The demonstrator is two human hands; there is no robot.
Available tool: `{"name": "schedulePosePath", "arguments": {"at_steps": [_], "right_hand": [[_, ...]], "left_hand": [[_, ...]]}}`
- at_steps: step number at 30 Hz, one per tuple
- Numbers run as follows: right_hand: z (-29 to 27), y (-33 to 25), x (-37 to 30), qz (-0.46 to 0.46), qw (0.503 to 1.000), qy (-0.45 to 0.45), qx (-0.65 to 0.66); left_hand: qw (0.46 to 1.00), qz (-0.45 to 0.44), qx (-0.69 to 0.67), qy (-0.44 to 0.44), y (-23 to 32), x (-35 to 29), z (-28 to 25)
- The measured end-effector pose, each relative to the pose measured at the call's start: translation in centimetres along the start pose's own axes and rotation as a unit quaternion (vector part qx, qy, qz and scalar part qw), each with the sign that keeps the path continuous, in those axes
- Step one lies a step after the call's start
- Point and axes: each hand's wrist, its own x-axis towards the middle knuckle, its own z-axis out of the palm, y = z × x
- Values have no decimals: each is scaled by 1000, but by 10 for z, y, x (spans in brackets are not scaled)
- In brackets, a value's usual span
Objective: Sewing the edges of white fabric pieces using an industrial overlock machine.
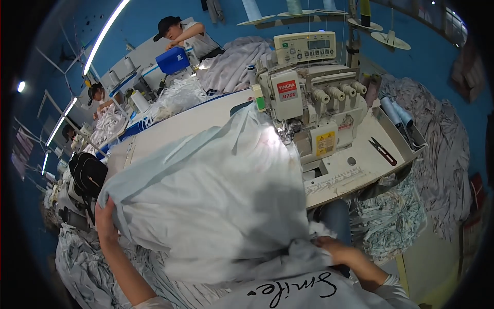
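Observation:
A large pale grey-white piece of fabric [216,195] is stretched from the overlock sewing machine [288,100] down toward my lap. Its far corner lies under the lit needle area of the machine. At the left, my left hand [106,219] is closed on the fabric's edge, with the fingers partly hidden behind the cloth. Low on the right, my right hand [332,250] grips a bunched, darker-looking part of the same fabric near my body. A shadow falls across the cloth between the machine and my right hand.
Red-handled thread snips [383,150] lie on the machine table [334,185]. Blue thread cones [396,113] sit in a tray at its right. Below is a bin of fabric scraps [393,216]; grey cloth heaps [437,149] stand beside it. Co-workers [188,38] sit farther back left.

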Motion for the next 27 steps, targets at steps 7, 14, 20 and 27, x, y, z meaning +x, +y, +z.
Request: {"name": "schedulePosePath", "arguments": {"at_steps": [7,14,20,27], "right_hand": [[-140,-86,93,114,902,361,210],[-173,-87,148,145,798,200,550],[-161,-79,155,114,753,251,597],[-166,-80,155,99,731,241,631]], "left_hand": [[911,123,379,106,-63,41,66],[823,204,439,-297,-63,-49,98],[797,19,578,-171,-58,-95,98],[997,46,18,62,-67,-92,107]]}}
